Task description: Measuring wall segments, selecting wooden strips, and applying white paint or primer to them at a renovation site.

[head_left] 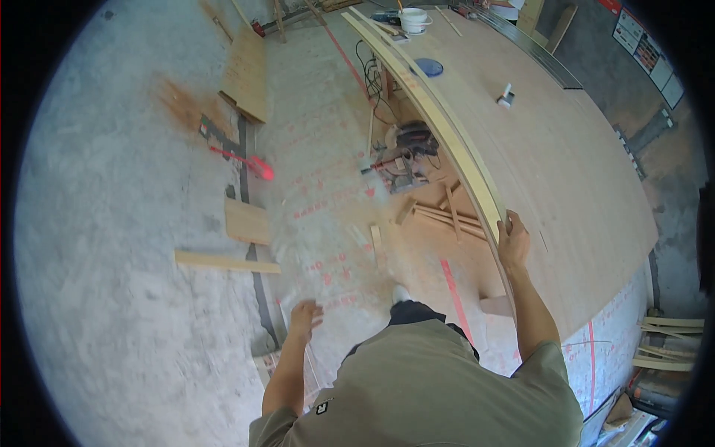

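My right hand [514,240] is curled tight on a long, pale wood strip [477,185], gripping it close to its near end at the left edge of a broad, board-topped workbench [581,179]. The strip runs along that left edge of the workbench, from my grip up to its far end, and looks bent into a curve by the wide lens. A second, thinner strip [395,46] lies just beside it, on the side toward the middle of the workbench. My left hand [304,321] hangs well apart from the workbench, off to its left above the sheeted floor [335,223], its fingers parted and loosely bent. Toward the far end of the workbench top stand a white bucket [415,24] and, nearer, a round blue lid [430,68]; farther in from the workbench's left edge is a small, white-handled tool [506,97], too small to make out. Low down, beside the left edge of the workbench, sits a dark power saw [415,138], with a loose pile of wood offcuts [453,217] nearer to me. Well left of the workbench, a large wooden panel [246,74] leans on the grey wall [112,223].
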The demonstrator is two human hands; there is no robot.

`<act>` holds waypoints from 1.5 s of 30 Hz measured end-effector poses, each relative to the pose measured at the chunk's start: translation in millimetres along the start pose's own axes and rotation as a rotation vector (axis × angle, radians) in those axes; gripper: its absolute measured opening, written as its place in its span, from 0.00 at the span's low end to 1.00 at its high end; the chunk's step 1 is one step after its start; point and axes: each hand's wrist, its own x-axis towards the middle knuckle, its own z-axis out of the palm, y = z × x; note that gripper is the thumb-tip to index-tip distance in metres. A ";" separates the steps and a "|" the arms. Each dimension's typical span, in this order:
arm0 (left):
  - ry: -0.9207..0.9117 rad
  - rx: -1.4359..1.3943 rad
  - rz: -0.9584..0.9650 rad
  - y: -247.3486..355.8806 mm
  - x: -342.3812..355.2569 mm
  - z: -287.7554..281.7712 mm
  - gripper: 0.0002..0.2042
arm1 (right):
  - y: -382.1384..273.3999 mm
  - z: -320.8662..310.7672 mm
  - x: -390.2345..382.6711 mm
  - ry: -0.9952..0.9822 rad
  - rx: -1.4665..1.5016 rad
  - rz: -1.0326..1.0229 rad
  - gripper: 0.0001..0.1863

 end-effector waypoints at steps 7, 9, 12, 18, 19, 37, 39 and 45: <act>0.178 0.050 -0.359 -46.7 142.3 -142.0 0.07 | -73.6 124.8 154.2 -0.011 -0.171 0.027 0.18; 0.031 0.096 -0.398 -51.3 174.0 -174.9 0.07 | -90.1 161.0 196.3 -0.001 -0.158 0.021 0.18; -0.075 0.274 -0.292 -9.7 253.7 -177.5 0.06 | -109.5 211.5 253.6 -0.003 -0.178 0.009 0.18; -0.209 0.320 0.097 134.8 445.8 -208.3 0.04 | -113.8 306.6 327.7 -0.009 -0.263 -0.003 0.18; -0.087 0.142 -0.263 190.1 481.4 -195.3 0.06 | -107.3 310.4 337.7 0.008 -0.282 0.004 0.17; -0.099 0.278 -0.055 741.8 868.4 -10.7 0.09 | -207.6 406.3 453.5 0.040 -0.893 0.482 0.27; -0.055 0.280 -0.156 769.0 902.0 18.1 0.09 | -240.0 445.9 517.6 0.059 -0.728 0.283 0.32; -0.370 0.646 0.181 948.7 1015.3 208.9 0.11 | -335.0 607.8 851.0 0.064 -0.414 -0.120 0.29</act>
